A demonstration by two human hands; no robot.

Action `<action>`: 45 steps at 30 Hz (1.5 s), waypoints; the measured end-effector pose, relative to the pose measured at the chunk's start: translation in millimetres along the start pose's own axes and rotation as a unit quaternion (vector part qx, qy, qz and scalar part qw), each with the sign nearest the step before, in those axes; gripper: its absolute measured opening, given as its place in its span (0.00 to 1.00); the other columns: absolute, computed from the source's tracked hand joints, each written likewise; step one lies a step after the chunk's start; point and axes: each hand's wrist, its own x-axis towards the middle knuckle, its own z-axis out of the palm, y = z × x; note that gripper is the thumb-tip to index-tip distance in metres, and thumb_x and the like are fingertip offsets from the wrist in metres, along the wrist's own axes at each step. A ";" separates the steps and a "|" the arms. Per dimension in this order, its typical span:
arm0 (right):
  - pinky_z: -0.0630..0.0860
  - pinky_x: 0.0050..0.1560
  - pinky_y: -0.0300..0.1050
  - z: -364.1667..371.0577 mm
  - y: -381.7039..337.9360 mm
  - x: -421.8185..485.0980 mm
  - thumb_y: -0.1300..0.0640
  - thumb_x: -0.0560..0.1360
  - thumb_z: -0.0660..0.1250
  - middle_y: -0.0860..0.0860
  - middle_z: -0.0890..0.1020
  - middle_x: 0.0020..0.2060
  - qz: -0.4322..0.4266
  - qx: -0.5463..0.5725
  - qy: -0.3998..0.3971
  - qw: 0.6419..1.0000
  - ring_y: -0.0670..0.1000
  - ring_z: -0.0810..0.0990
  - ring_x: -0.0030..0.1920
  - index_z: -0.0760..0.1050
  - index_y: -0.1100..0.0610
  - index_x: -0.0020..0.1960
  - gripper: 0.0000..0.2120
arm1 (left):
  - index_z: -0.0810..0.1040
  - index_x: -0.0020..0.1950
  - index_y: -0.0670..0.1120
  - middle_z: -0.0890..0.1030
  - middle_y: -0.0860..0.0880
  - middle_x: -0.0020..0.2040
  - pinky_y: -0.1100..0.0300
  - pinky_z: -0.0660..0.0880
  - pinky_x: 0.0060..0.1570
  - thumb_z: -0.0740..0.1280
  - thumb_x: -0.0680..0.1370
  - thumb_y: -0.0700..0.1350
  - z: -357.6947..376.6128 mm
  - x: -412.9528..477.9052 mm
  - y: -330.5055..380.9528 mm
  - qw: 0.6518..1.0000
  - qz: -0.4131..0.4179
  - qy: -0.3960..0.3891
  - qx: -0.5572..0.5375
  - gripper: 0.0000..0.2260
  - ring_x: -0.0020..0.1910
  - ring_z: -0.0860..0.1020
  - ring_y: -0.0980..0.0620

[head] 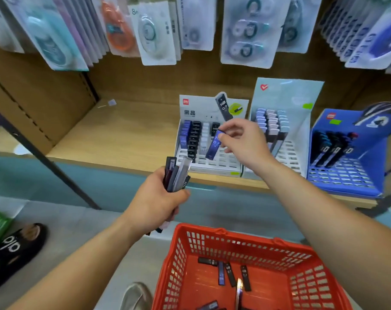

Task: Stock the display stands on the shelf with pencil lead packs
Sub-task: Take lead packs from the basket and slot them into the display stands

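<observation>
Shelf stock, seen from just behind the person:

- Wooden shelf (123, 135), centre of frame. It carries three display stands side by side.
- White display stand (223, 163), centre. Rows of blue, black and white lead packs stand upright at its back; the front slots of the grid are bare.
- Pale display stand (286, 97), just right of the white one, partly filled with light-coloured packs.
- Blue display stand (346, 175), far right, with a few dark packs in its rear rows.
- Right hand (241, 144), centre. Thumb and fingertips pinch the top of a blue lead pack (214, 145) marked 0.7, which hangs tilted over the white stand.
- Left hand (158, 198), below centre, in front of the shelf edge. Its fingers are wrapped round a bundle of lead packs (177, 173) that fans upward.
- Red basket (212, 238), bottom centre. Several loose packs (229, 274) lie flat on its floor.
- Hanging blister cards (154, 34), along the top of the frame; the print is blurred.
- Black shoe (17, 247), lower left, on the floor.
</observation>
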 end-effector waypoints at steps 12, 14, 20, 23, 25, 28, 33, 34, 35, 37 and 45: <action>0.74 0.41 0.31 70.1 -15.0 29.4 0.64 0.74 0.73 0.43 0.81 0.38 -0.070 -0.078 -0.048 0.993 0.40 0.79 0.39 0.78 0.49 0.44 0.10 | 0.70 0.51 0.46 0.74 0.45 0.27 0.59 0.67 0.23 0.71 0.78 0.41 -31.0 3.9 -3.0 0.998 -0.005 0.048 -0.043 0.10 0.23 0.69 0.49; 0.73 0.41 0.30 73.6 -11.4 30.5 0.64 0.74 0.73 0.41 0.81 0.37 -0.071 -0.106 -0.065 0.990 0.39 0.79 0.38 0.78 0.49 0.43 0.10 | 0.71 0.51 0.47 0.75 0.46 0.27 0.58 0.69 0.23 0.71 0.78 0.41 -35.9 2.5 -4.1 0.998 0.001 0.050 -0.036 0.09 0.23 0.71 0.50; 0.71 0.39 0.25 76.5 -9.2 31.2 0.63 0.74 0.74 0.41 0.81 0.38 -0.086 -0.158 -0.082 0.980 0.39 0.79 0.38 0.80 0.49 0.45 0.09 | 0.72 0.51 0.47 0.76 0.48 0.27 0.51 0.74 0.32 0.72 0.77 0.43 -46.8 1.0 -8.9 0.997 0.007 0.066 -0.049 0.10 0.28 0.74 0.48; 0.70 0.40 0.26 78.9 -9.5 32.8 0.61 0.75 0.73 0.41 0.81 0.38 -0.097 -0.191 -0.088 0.973 0.38 0.78 0.39 0.83 0.51 0.48 0.05 | 0.72 0.52 0.47 0.76 0.48 0.28 0.51 0.75 0.33 0.73 0.77 0.43 -48.1 -0.9 -9.5 0.996 0.009 0.062 -0.057 0.10 0.29 0.75 0.47; 0.74 0.45 0.32 81.1 -8.5 35.2 0.60 0.76 0.72 0.43 0.80 0.40 -0.117 -0.228 -0.095 0.962 0.40 0.78 0.40 0.84 0.53 0.50 0.05 | 0.72 0.52 0.47 0.75 0.48 0.28 0.52 0.75 0.32 0.73 0.77 0.43 -48.3 -2.2 -8.6 0.997 0.010 0.054 -0.062 0.10 0.28 0.74 0.48; 0.75 0.54 0.45 84.9 -6.5 36.5 0.59 0.78 0.68 0.46 0.77 0.45 -0.160 -0.300 -0.109 0.934 0.50 0.77 0.48 0.85 0.54 0.53 0.08 | 0.72 0.50 0.47 0.74 0.49 0.27 0.57 0.73 0.29 0.73 0.77 0.42 -48.5 -3.0 -8.3 0.996 0.013 0.049 -0.068 0.10 0.27 0.73 0.50; 0.73 0.55 0.42 76.4 -23.2 27.6 0.57 0.80 0.66 0.46 0.76 0.47 -0.136 -0.264 -0.110 0.949 0.45 0.75 0.46 0.84 0.52 0.57 0.10 | 0.72 0.49 0.47 0.74 0.50 0.27 0.59 0.72 0.28 0.73 0.77 0.42 -44.9 -2.8 -6.5 0.996 0.016 0.034 -0.086 0.09 0.26 0.73 0.52; 0.72 0.51 0.37 70.5 -31.1 19.9 0.57 0.80 0.67 0.45 0.77 0.47 -0.125 -0.214 -0.095 0.964 0.43 0.75 0.45 0.83 0.51 0.58 0.10 | 0.72 0.49 0.47 0.73 0.51 0.27 0.59 0.72 0.27 0.73 0.77 0.41 -42.6 -2.2 -6.0 0.996 0.016 0.028 -0.087 0.09 0.26 0.73 0.53; 0.71 0.47 0.33 63.5 -39.5 9.6 0.56 0.80 0.67 0.44 0.78 0.47 -0.113 -0.156 -0.086 0.977 0.42 0.77 0.45 0.83 0.49 0.57 0.09 | 0.73 0.49 0.47 0.73 0.51 0.28 0.59 0.73 0.27 0.73 0.77 0.41 -39.8 -1.7 -5.2 0.996 0.016 0.022 -0.087 0.09 0.26 0.73 0.53; 0.73 0.41 0.31 47.3 -54.5 -16.5 0.55 0.81 0.65 0.43 0.82 0.46 -0.086 -0.039 -0.124 0.988 0.41 0.79 0.44 0.82 0.47 0.56 0.09 | 0.73 0.50 0.47 0.73 0.52 0.28 0.58 0.72 0.28 0.74 0.77 0.41 -33.1 -0.5 -3.7 0.996 0.013 0.007 -0.083 0.10 0.27 0.73 0.52; 0.77 0.42 0.41 -7.9 -44.7 -70.4 0.63 0.76 0.73 0.44 0.80 0.42 -0.051 0.038 -0.227 0.972 0.46 0.80 0.38 0.77 0.50 0.49 0.09 | 0.73 0.53 0.44 0.72 0.50 0.30 0.57 0.70 0.27 0.74 0.76 0.40 12.1 -7.0 14.7 0.994 0.034 -0.089 -0.048 0.12 0.27 0.72 0.50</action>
